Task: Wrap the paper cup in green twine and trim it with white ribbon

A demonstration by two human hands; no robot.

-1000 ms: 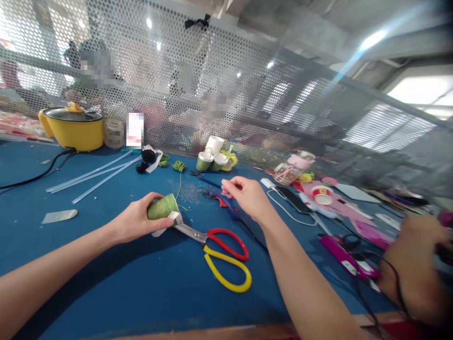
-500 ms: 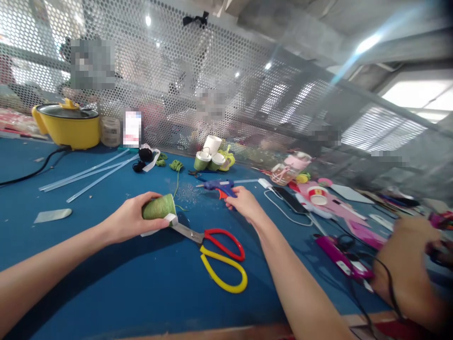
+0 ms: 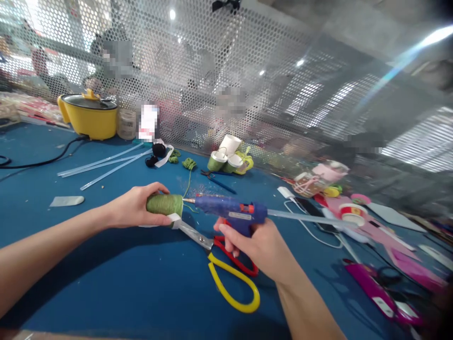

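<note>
My left hand (image 3: 136,208) is closed around a paper cup wrapped in green yarn (image 3: 164,205), which lies on its side above the blue table. A strand of yarn runs from the cup toward a small green bundle (image 3: 188,164). My right hand (image 3: 262,248) grips a blue hot glue gun (image 3: 230,208), a finger by its red trigger. Its nozzle tip is at the cup's open end; whether they touch I cannot tell. A clear glue stick (image 3: 300,216) sticks out of its back. Scissors with red and yellow handles (image 3: 235,288) lie below, blades by the cup.
Green-wrapped cups (image 3: 226,158) stand at the back by the perforated metal screen (image 3: 198,94). Spare glue sticks (image 3: 106,167), a yellow electric pot (image 3: 91,118) and a lit phone (image 3: 148,122) are left. A purple power strip (image 3: 375,288) and cables lie right.
My right hand has raised the glue gun and brought it nearer, its nozzle now at the cup's end. My left hand keeps hold of the cup. The view has shifted slightly right.
</note>
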